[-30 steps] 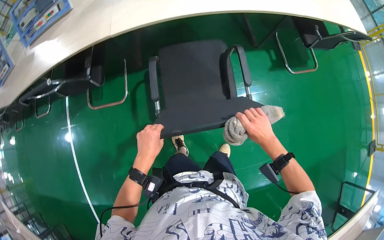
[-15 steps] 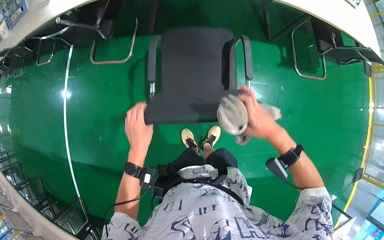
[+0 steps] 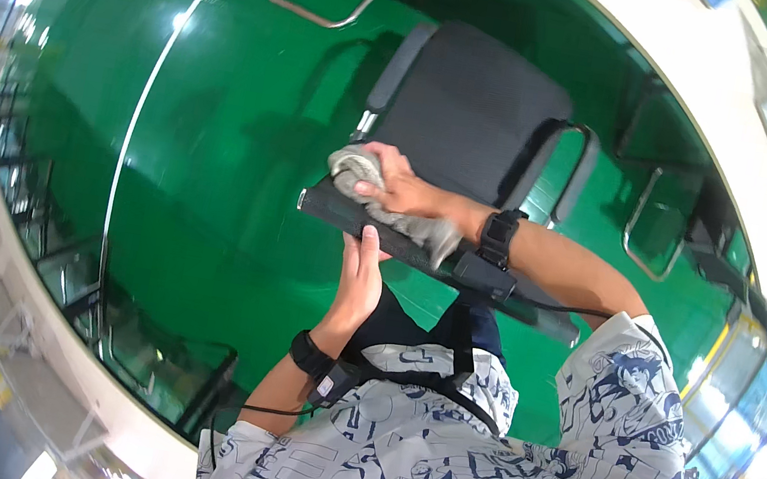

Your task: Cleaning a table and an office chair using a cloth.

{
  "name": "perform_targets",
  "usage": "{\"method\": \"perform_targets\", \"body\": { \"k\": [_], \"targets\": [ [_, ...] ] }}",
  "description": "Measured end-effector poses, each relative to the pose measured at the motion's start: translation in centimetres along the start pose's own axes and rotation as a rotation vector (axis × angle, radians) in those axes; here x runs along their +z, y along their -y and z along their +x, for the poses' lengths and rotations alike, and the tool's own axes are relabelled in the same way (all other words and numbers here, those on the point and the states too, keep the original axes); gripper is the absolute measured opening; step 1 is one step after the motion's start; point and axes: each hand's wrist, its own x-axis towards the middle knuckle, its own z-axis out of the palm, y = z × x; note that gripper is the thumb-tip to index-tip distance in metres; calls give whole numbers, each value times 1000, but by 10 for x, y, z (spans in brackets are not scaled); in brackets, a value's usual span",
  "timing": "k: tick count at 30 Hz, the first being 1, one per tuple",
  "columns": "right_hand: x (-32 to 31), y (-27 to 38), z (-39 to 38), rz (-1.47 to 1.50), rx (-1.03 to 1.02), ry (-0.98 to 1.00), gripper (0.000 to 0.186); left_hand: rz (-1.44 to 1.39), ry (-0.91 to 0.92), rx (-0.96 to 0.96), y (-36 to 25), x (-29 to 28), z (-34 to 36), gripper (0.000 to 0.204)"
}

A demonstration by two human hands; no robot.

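My right hand (image 3: 409, 192) is closed around a crumpled grey cloth (image 3: 354, 171), pressed against the left part of a black chair's backrest (image 3: 332, 212). A loose end of the cloth hangs along the backrest toward the right. Below the cloth, my left hand (image 3: 357, 286) grips the backrest's edge, thumb on top; its other fingers are partly hidden. The chair's dark seat (image 3: 477, 103) lies beyond the backrest, between a left armrest (image 3: 400, 68) and a right armrest (image 3: 572, 175).
A long pale table (image 3: 721, 103) curves along the far right. Another chair with a metal frame (image 3: 655, 224) stands at the right, and a bent metal chair leg (image 3: 324, 17) shows at the far left. A white line (image 3: 147, 88) runs along the green floor (image 3: 219, 131).
My right hand has carried the cloth leftward across the backrest. My left hand has shifted right along its edge. The view has turned, so the chair now appears tilted.
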Motion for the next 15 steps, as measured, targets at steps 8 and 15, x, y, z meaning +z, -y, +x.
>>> {"method": "perform_targets", "body": {
  "k": [8,15],
  "targets": [
    [-60,-220,-83,-338,-79,93,63,-11,-336,84,-35,44,-15,34],
    [-105,-131,-213,30,95,399,67,306,-439,96,-5,113,-82,41]
  ]
}}
